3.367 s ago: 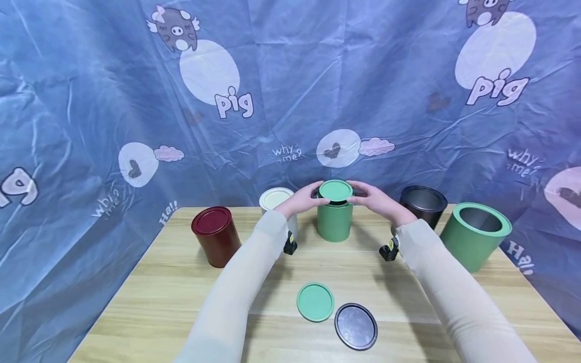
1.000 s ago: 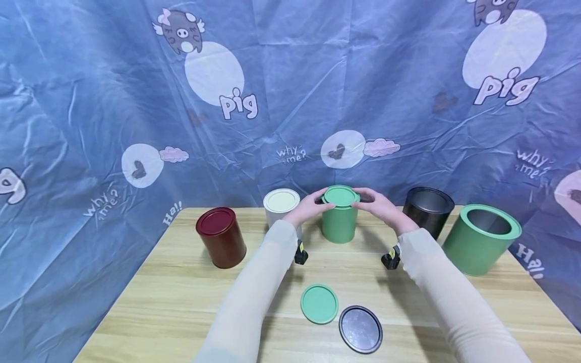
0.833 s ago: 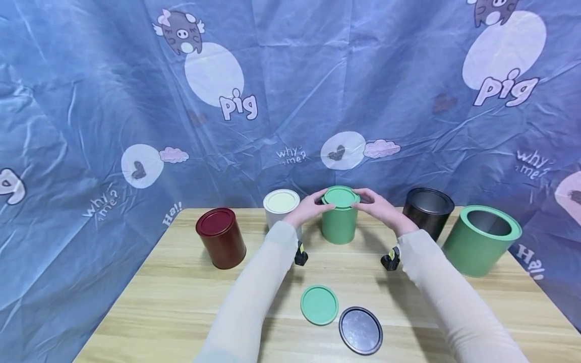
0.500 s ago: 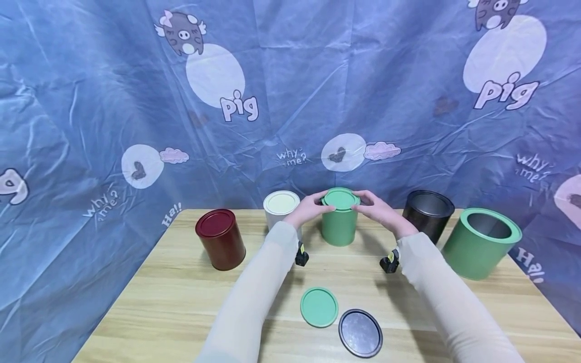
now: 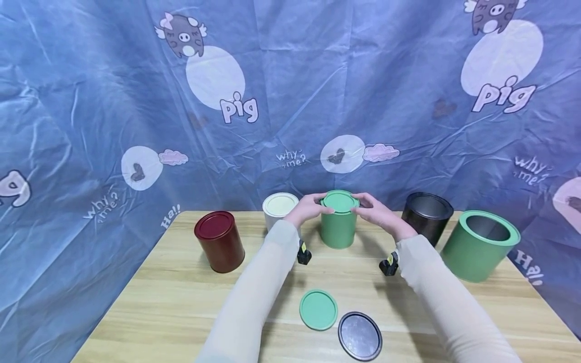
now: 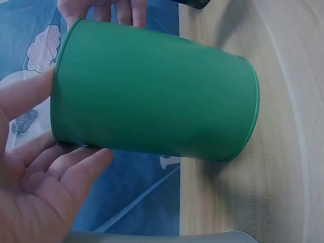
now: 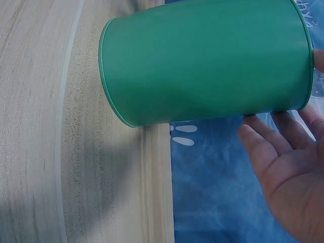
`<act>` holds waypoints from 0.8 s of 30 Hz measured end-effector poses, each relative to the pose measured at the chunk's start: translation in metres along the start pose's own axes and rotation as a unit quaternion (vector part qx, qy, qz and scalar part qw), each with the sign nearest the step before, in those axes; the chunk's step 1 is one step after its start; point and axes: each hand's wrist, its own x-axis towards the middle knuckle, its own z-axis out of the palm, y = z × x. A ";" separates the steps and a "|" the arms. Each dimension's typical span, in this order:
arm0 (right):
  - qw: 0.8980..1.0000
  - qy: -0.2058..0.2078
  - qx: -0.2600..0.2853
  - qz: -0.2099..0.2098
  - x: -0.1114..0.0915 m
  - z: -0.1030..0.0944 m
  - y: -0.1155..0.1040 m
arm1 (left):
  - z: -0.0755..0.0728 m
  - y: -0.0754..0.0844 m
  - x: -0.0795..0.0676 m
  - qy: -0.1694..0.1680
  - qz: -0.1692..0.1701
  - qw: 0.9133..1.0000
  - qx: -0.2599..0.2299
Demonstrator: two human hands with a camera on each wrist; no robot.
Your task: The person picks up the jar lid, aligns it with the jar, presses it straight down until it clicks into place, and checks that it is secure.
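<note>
A green can [image 5: 338, 233] stands upright at the back middle of the table, and a green lid [image 5: 339, 200] sits level on its top in the head view. My left hand [image 5: 310, 208] holds the lid's left edge, thumb at the front and fingers round the back. On the opposite side my right hand [image 5: 375, 213] grips the edge the same way. In the left wrist view, the left thumb is at the rim and the fingers curl beside the upper wall of the can [image 6: 152, 91]. The right fingertips [image 7: 250, 132] touch the can's side near the top.
A dark red can [image 5: 221, 247] stands left, a white can [image 5: 280, 204] sits partly behind the left arm. An open black can [image 5: 424, 217] and a larger open green can [image 5: 474, 257] stand right. Another green lid [image 5: 318, 309] and a black lid [image 5: 359, 336] lie in front.
The lid, earlier held tilted above the can with a dark gap below it, has come down onto the rim. Both hands lowered with it; over the last second they hardly move.
</note>
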 end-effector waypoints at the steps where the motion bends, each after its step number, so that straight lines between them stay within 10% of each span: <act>1: 1.000 -0.003 0.002 0.001 0.000 0.001 0.000 | 0.000 0.001 -0.001 0.000 -0.005 1.000 -0.004; 24: 1.000 -0.015 0.014 0.004 0.000 -0.002 0.002 | 0.000 0.014 -0.010 0.000 -0.057 0.998 -0.037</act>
